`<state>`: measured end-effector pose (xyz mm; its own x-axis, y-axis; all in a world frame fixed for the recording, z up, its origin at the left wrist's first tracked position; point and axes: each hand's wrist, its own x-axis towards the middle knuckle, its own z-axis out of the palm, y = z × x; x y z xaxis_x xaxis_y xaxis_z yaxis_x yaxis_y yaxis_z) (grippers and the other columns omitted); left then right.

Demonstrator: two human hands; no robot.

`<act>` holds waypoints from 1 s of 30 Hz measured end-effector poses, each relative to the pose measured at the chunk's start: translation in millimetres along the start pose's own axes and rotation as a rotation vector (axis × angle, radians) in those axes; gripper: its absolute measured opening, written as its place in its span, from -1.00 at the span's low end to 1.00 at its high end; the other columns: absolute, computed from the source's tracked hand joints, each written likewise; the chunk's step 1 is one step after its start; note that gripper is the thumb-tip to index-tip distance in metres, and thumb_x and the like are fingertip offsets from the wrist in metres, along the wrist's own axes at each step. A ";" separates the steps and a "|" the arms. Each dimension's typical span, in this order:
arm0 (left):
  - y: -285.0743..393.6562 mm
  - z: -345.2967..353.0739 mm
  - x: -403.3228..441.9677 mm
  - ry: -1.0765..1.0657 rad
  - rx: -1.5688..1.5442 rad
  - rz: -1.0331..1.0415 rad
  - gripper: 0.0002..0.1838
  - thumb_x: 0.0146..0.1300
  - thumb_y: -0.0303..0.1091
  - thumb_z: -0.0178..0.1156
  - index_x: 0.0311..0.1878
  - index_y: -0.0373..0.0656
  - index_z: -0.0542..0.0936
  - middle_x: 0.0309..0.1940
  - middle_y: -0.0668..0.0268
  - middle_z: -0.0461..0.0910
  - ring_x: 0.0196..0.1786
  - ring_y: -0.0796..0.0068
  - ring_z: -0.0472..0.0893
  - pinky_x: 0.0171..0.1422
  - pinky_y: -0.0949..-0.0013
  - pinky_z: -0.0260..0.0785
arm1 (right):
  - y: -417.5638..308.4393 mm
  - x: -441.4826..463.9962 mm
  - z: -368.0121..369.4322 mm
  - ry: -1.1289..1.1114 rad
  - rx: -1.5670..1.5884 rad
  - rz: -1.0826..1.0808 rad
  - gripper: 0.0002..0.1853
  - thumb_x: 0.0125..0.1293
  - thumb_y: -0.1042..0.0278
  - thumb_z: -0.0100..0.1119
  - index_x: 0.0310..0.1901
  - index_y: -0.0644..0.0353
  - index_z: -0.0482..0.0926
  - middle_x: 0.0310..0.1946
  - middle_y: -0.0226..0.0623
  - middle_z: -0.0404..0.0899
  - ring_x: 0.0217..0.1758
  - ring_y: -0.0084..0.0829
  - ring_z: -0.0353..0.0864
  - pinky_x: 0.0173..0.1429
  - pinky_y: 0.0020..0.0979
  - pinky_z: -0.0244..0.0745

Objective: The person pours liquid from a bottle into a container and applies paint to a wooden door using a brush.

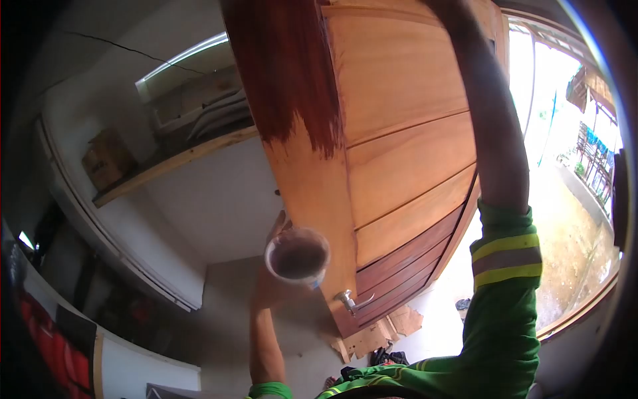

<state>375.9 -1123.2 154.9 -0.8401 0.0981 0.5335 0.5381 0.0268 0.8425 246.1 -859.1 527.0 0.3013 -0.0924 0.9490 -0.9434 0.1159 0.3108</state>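
My left hand is wrapped round a pale round cup, with its fingertips showing at the far rim. Inside the cup is a dark brownish liquid, slightly blurred. Directly beyond it stands a wooden door. Dark red-brown finish covers the upper part of the door's left edge strip and ends in ragged brush streaks; the bare strip below is lighter orange wood. My right arm reaches up along the door in a green sleeve, and the hand itself lies beyond the top of the picture.
A metal door handle juts out low on the door, above darker lower panels. Cardboard pieces lie on the floor beneath. A wooden shelf with a box is at left. Bright daylight enters through the doorway at right.
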 end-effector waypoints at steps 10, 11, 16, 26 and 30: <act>-36.4 -18.5 -24.1 0.027 0.062 -0.108 0.13 -0.26 -0.54 0.61 0.48 -0.19 0.26 0.17 0.30 0.59 0.23 0.45 0.56 0.36 0.27 0.44 | -50.4 -109.4 3.2 0.081 -0.010 0.269 -0.72 0.42 0.12 0.25 -0.27 0.20 0.63 -0.57 -0.22 0.61 -0.51 -0.42 0.63 -0.34 -0.36 0.52; -30.7 -14.2 -24.2 0.034 0.030 -0.116 0.08 -0.27 -0.55 0.61 0.45 -0.19 0.31 0.16 0.31 0.59 0.23 0.46 0.56 0.37 0.27 0.43 | -35.7 -93.0 4.9 0.119 -0.125 0.172 -0.69 0.43 0.10 0.23 -0.28 0.21 0.63 -0.56 -0.21 0.61 -0.51 -0.41 0.63 -0.34 -0.35 0.52; -26.8 -11.5 -20.4 0.002 -0.105 -0.067 0.10 -0.27 -0.54 0.60 0.47 -0.19 0.29 0.18 0.31 0.57 0.23 0.47 0.56 0.38 0.28 0.41 | -21.7 -80.0 27.5 0.166 -0.049 0.276 -0.71 0.42 0.13 0.22 -0.24 0.23 0.63 -0.49 -0.23 0.65 -0.46 -0.39 0.64 -0.30 -0.36 0.53; -50.9 -15.5 -25.8 0.012 -0.076 -0.078 0.40 -0.34 -0.20 0.76 0.59 -0.23 0.09 0.27 0.33 0.49 0.30 0.46 0.50 0.45 0.32 0.31 | -118.5 -188.4 10.2 0.060 0.200 0.575 -0.87 0.30 0.57 0.29 -0.13 0.22 0.63 -0.33 -0.21 0.64 -0.36 -0.39 0.72 -0.22 -0.43 0.57; -70.2 -22.1 -32.4 -0.010 -0.069 -0.118 0.33 -0.34 -0.21 0.76 0.55 -0.21 0.18 0.28 0.33 0.49 0.30 0.45 0.51 0.45 0.30 0.33 | -104.0 -209.9 23.7 -0.257 -0.029 0.174 -0.77 0.16 0.65 0.35 -0.16 0.23 0.59 -0.33 -0.24 0.57 -0.32 -0.27 0.64 -0.25 -0.38 0.52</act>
<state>363.8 -1150.2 80.1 -0.8962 0.1082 0.4302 0.4296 -0.0301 0.9025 277.6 -875.2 294.3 0.0873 -0.3150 0.9451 -0.9723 0.1794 0.1496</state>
